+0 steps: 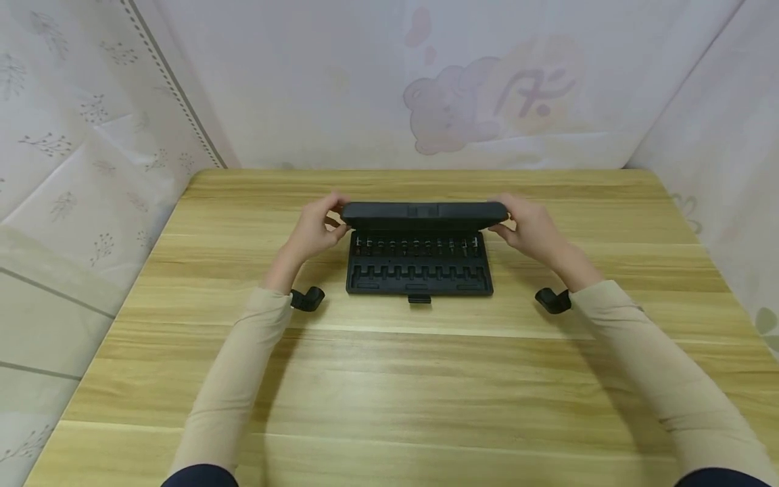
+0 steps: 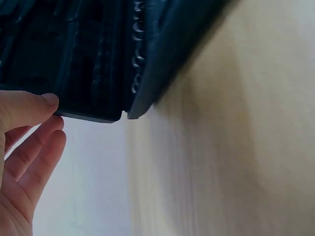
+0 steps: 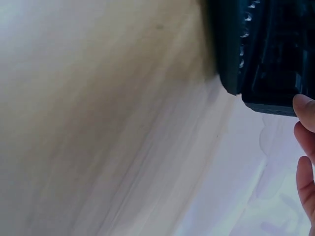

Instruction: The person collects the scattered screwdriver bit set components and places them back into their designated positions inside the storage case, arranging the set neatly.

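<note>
A black plastic tool case (image 1: 420,289) lies on the wooden table with its hinged lid (image 1: 424,215) raised and tilted over the back. Along the base's rear runs a row of small shiny metal bits (image 1: 416,245); molded slots fill the front part. My left hand (image 1: 316,224) pinches the lid's left edge between thumb and fingers, as the left wrist view shows with the thumb (image 2: 42,102) on the lid's inner rim. At the opposite edge, my right hand (image 1: 531,226) pinches the lid, its thumb (image 3: 304,109) on the rim.
Under the case spreads a wood-grain table (image 1: 420,392), its far edge close to a pale printed curtain (image 1: 304,88). A small latch tab (image 1: 419,298) sticks out from the case's front. Black wrist-worn devices (image 1: 309,299) show beside both forearms.
</note>
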`<action>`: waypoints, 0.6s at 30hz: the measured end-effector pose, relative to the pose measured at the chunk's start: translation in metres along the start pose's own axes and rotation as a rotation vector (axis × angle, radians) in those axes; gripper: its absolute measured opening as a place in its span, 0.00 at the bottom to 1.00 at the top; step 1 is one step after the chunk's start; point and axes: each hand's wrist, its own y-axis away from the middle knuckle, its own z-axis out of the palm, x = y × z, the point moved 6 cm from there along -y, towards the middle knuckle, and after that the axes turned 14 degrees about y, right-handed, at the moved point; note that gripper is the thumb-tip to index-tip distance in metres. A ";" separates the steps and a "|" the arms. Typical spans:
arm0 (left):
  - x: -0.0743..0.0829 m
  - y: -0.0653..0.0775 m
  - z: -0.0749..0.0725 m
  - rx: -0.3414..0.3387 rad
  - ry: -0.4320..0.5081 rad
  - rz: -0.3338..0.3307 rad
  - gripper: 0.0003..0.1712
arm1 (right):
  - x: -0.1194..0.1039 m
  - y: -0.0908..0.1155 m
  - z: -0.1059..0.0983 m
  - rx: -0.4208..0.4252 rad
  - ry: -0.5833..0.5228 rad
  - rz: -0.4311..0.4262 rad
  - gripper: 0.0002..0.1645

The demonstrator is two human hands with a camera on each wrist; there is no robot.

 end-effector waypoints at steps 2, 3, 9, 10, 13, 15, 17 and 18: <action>0.003 0.003 0.002 -0.036 -0.057 0.020 0.19 | -0.005 0.002 -0.001 0.007 0.013 -0.061 0.27; 0.004 0.004 0.003 -0.053 -0.083 0.031 0.18 | -0.008 0.003 -0.001 0.010 0.015 -0.092 0.26; 0.013 0.016 0.010 -0.139 -0.210 0.133 0.18 | -0.023 0.011 -0.001 0.026 0.014 -0.243 0.31; 0.014 0.018 0.011 -0.148 -0.224 0.145 0.18 | -0.025 0.013 -0.001 0.027 0.014 -0.257 0.31; 0.017 0.022 0.014 -0.165 -0.254 0.162 0.19 | -0.031 0.018 0.000 0.023 0.012 -0.283 0.27; 0.019 0.025 0.015 -0.169 -0.268 0.161 0.18 | -0.034 0.020 0.000 0.017 0.015 -0.291 0.24; 0.021 0.027 0.016 -0.174 -0.283 0.165 0.18 | -0.037 0.023 -0.001 0.006 0.014 -0.302 0.24; 0.022 0.028 0.017 -0.174 -0.288 0.170 0.17 | -0.038 0.024 0.000 0.000 0.011 -0.307 0.24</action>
